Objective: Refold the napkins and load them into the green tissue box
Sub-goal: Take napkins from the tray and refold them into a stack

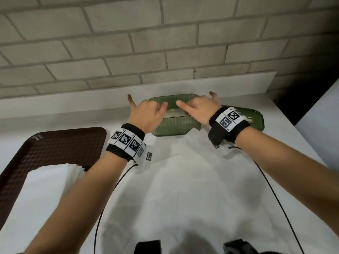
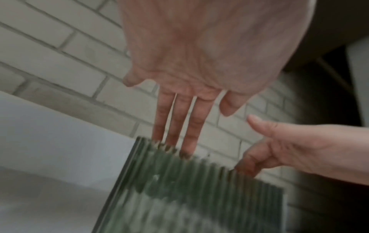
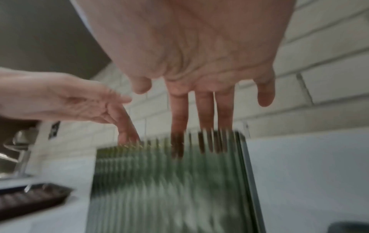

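The green ribbed tissue box (image 1: 174,128) stands open-topped at the back of the white table. My left hand (image 1: 146,114) and right hand (image 1: 198,109) both reach over it. In the left wrist view the left hand's middle fingers (image 2: 177,126) point straight down past the box (image 2: 189,197) rim, thumb and little finger spread. The right wrist view shows the right hand's fingers (image 3: 201,118) dipping straight into the box (image 3: 169,189) likewise. Neither hand grips anything. Something pale shows inside the box. Loose white napkins (image 1: 183,171) lie spread in front of it.
The green lid (image 1: 256,121) lies to the right of the box. A brown tray (image 1: 55,143) at the left holds a stack of folded white napkins (image 1: 45,180). A brick wall backs the table. The table's right edge (image 1: 311,143) is close.
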A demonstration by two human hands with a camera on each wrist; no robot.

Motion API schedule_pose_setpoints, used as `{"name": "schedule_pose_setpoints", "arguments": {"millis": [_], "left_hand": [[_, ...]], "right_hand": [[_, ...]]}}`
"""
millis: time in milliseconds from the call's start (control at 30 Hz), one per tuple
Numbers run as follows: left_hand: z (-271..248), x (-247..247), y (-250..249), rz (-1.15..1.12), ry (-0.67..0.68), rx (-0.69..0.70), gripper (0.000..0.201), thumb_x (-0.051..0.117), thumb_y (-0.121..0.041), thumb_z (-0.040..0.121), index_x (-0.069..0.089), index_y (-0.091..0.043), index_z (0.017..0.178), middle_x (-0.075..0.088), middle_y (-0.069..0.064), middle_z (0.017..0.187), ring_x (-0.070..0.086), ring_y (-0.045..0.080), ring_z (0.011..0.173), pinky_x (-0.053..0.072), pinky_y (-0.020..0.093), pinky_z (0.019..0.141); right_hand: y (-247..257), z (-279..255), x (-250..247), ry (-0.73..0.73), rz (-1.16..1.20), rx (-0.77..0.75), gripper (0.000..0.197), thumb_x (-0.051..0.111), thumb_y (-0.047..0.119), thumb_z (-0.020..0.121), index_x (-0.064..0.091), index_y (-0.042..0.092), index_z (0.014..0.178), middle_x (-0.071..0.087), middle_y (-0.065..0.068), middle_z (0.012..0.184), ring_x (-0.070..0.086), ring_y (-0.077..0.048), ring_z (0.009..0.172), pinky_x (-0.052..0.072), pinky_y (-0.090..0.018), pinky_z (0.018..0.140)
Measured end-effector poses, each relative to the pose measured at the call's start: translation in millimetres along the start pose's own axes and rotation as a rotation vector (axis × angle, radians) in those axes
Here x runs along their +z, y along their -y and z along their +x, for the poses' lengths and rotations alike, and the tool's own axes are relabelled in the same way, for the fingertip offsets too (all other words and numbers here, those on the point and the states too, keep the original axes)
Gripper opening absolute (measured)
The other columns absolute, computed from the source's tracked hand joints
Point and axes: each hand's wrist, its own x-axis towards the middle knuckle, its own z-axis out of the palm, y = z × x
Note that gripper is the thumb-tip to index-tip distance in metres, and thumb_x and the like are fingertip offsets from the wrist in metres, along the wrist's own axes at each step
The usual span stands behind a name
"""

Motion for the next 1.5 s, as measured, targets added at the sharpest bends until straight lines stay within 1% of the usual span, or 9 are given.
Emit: {"name": "schedule_pose_setpoints", "arguments": {"millis": [100,167,333,500,700,1000,1200,1400,1500], "left_hand": [[-43.0,0.3,-0.5,-0.088,-0.198,0.179,0.018,0.052,-0.022,0.093,0.064,-0.018,0.081,0.066,-0.001,0.095,0.06,0.024,0.096,0.039,0.048,0.103],[-69.4,8.6,3.0,-0.171,-0.12,0.207,0.012,0.056,-0.017,0.09,0.068,-0.016,0.089,0.066,-0.003,0.101,0.061,0.022,0.091,0.051,0.04,0.082],[-102.0,46.7,21.5,-0.047,0.314,0.01,0.027,0.066,-0.033,0.088,0.064,-0.018,0.11,0.056,-0.004,0.12,0.059,0.019,0.106,0.049,0.037,0.089],[-109.8,59.6,29.3,-0.033,0.305,-0.04,0.016,0.064,-0.028,0.09,0.061,-0.014,0.096,0.055,-0.003,0.114,0.06,0.021,0.099,0.049,0.033,0.08],[-107.3,64.4,25.7,0.075,0.336,0.006,0.013,0.05,-0.014,0.094,0.059,-0.007,0.101,0.048,0.003,0.116,0.054,0.023,0.1,0.052,0.037,0.078],[-104.2,63.9,10.1,0.087,0.433,0.061,0.071,0.061,-0.055,0.086,0.033,-0.026,0.144,0.045,0.008,0.123,0.05,0.029,0.109,0.05,0.04,0.088],[-97.6,67.9,-5.6,0.209,0.215,0.115,0.017,0.049,-0.022,0.097,0.06,-0.015,0.108,0.058,0.005,0.111,0.061,0.027,0.092,0.047,0.033,0.071],[-95.3,62.4,-5.3,0.258,0.219,0.117,0.016,0.043,-0.006,0.094,0.059,-0.008,0.098,0.06,0.007,0.102,0.061,0.028,0.087,0.037,0.03,0.064],[-96.6,64.3,-4.4,0.251,0.261,0.141,0.015,0.042,-0.006,0.094,0.056,-0.004,0.098,0.054,0.009,0.107,0.057,0.027,0.093,0.036,0.031,0.064]], "right_hand": [[-6.5,-28.8,-3.4,-0.273,0.087,-0.124,0.04,0.042,0.056,0.093,0.066,0.025,0.085,0.062,0.002,0.098,0.055,-0.018,0.098,0.027,-0.047,0.101],[-9.5,-51.0,-1.2,-0.282,0.155,-0.191,0.022,0.056,0.044,0.089,0.065,0.025,0.083,0.062,0.004,0.093,0.057,-0.016,0.087,0.039,-0.037,0.087],[-27.8,-80.7,25.3,0.134,0.02,-0.08,0.016,0.066,0.038,0.082,0.068,0.029,0.094,0.064,0.011,0.096,0.058,-0.012,0.084,0.046,-0.028,0.071],[-48.4,-89.9,46.1,0.288,-0.08,0.017,0.043,0.073,0.047,0.072,0.062,0.028,0.109,0.06,0.01,0.113,0.056,-0.014,0.101,0.049,-0.033,0.085],[-38.8,-103.3,50.7,0.335,-0.2,-0.05,0.072,0.072,0.072,0.052,0.049,0.036,0.11,0.058,0.012,0.106,0.054,-0.018,0.092,0.043,-0.032,0.072],[-23.7,-115.8,53.4,0.333,-0.257,-0.063,0.068,0.071,0.058,0.062,0.044,0.026,0.115,0.055,0.006,0.104,0.049,-0.02,0.078,0.043,-0.032,0.073],[-17.5,-121.5,53.5,0.23,-0.251,-0.071,0.042,0.059,0.036,0.081,0.051,0.024,0.12,0.06,0.004,0.115,0.059,-0.023,0.095,0.038,-0.03,0.081],[-20.8,-128.0,41.6,0.065,-0.189,-0.036,0.021,0.058,0.04,0.086,0.065,0.028,0.102,0.069,0.006,0.102,0.06,-0.022,0.097,0.034,-0.026,0.077],[-30.5,-130.6,33.1,-0.058,0.029,-0.008,0.016,0.058,0.038,0.085,0.069,0.03,0.094,0.071,0.009,0.093,0.064,-0.021,0.092,0.049,-0.03,0.075]]}}
